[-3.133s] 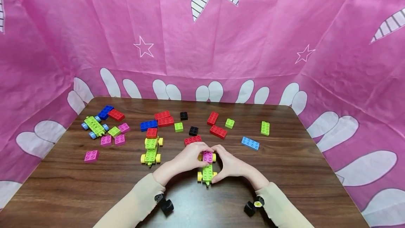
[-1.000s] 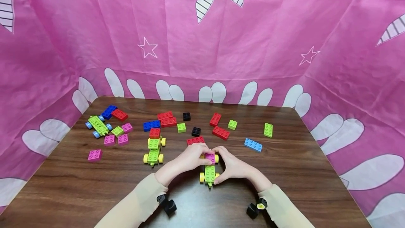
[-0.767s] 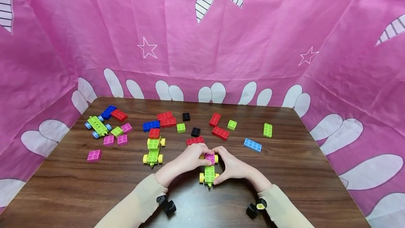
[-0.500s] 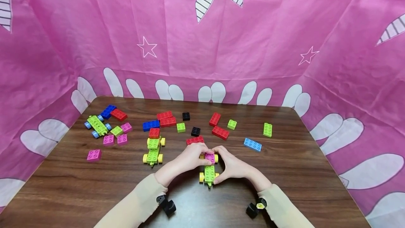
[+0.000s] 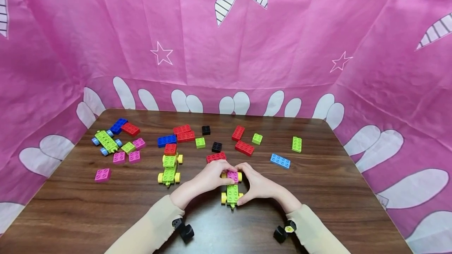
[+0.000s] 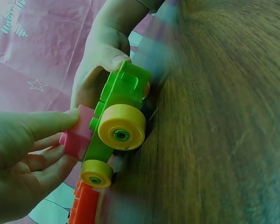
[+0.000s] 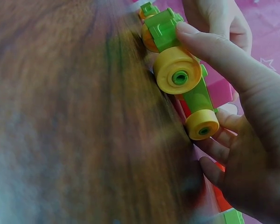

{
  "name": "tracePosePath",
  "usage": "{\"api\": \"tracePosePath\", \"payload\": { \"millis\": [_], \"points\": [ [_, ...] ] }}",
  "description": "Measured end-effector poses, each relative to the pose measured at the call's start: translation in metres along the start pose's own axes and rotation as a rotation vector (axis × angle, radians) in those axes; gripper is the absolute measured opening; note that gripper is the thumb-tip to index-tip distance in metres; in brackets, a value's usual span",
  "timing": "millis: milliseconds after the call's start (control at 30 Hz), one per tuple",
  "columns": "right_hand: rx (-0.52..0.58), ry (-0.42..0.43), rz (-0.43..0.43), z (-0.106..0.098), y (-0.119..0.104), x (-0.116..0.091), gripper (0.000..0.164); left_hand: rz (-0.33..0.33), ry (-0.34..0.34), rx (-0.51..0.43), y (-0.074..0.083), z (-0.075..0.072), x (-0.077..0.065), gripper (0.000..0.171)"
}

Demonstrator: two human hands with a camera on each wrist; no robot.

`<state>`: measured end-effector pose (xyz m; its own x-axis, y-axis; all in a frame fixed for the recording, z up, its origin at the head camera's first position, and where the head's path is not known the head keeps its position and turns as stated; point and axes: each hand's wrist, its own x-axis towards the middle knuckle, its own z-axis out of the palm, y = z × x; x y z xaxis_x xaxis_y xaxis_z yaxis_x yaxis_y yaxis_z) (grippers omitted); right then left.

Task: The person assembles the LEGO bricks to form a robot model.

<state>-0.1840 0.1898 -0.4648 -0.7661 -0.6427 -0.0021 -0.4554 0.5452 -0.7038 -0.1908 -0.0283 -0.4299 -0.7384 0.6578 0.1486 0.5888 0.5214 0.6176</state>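
Note:
In front of me on the wooden table stands a lime-green toy car base (image 5: 232, 194) with yellow wheels. A pink building brick (image 5: 232, 176) sits on the far end of its top. My left hand (image 5: 211, 176) pinches that brick between thumb and fingers, as the left wrist view shows with the brick (image 6: 79, 131) against the studs. From the other side my right hand (image 5: 260, 185) grips the car base, its thumb at the near end and its fingers round the far end. In the right wrist view the wheels (image 7: 178, 70) stand close at the tabletop.
Left of the hands stands a second green car base (image 5: 168, 175) with a green brick and a red brick (image 5: 170, 149). A blue-wheeled base (image 5: 106, 141) lies far left among pink bricks (image 5: 102, 175). Red bricks (image 5: 244, 148), black bricks (image 5: 217, 147) and a light blue brick (image 5: 280, 160) lie beyond.

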Motion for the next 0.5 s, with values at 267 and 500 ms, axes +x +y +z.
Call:
{"api": "tracePosePath", "payload": {
  "millis": [267,500],
  "points": [
    [0.008,-0.027,-0.012,-0.003,0.001,0.000,0.091,0.021,-0.003,-0.007,-0.002,-0.002,-0.001,0.030],
    [0.114,-0.040,-0.020,-0.023,0.003,-0.005,0.094,0.002,0.002,-0.075,-0.006,-0.005,0.000,0.039]
  ]
}}
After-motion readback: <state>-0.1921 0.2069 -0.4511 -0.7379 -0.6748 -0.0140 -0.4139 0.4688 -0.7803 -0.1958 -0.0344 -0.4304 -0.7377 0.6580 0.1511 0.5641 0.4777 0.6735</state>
